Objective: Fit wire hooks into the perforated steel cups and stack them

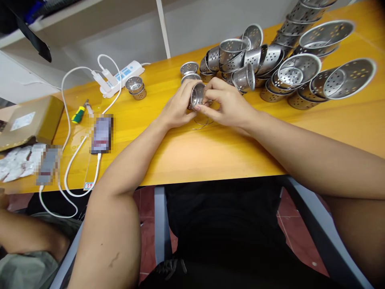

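The left hand (180,105) has its fingers curled around the far side of a small perforated metal cup (197,94), gripping it just above the yellow table (192,160); the right hand (224,102) pinches at the cup's rim with thumb and fingertips — thin wire (203,122) hangs in a loop below, between the two hands; whether the wire is joined to the cup is hidden by the fingers. The held cup is tilted, its opening partly turned toward the right hand. Just beyond the hands stand more small cups (189,69); to their right lies a crowded group of larger perforated cups (233,52), some nested, some tipped over. On the left side are a pair of stacked cups (136,87), a white power strip (122,79) with cables plugged in, a green and yellow screwdriver (78,114), two phones (102,134) on charging cables, and a cardboard box (33,122); another person's arm (27,235) shows at the lower left.
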`<control>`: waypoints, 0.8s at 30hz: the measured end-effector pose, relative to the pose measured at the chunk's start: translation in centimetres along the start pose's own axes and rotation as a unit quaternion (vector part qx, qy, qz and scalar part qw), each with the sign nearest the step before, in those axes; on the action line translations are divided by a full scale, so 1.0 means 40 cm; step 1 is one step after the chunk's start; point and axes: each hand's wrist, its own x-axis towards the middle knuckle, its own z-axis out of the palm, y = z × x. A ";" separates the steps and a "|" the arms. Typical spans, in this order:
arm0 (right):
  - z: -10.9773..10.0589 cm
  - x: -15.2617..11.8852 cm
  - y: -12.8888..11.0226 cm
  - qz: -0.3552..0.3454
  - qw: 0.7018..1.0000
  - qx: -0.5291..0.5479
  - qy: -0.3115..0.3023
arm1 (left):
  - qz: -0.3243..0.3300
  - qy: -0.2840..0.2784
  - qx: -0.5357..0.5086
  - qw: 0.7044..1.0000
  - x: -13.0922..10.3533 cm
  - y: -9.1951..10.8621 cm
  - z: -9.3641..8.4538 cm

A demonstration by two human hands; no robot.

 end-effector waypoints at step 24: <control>-0.020 -0.012 -0.027 -0.082 0.988 0.054 -0.119 | -0.199 0.238 0.090 0.946 -0.016 0.055 -0.133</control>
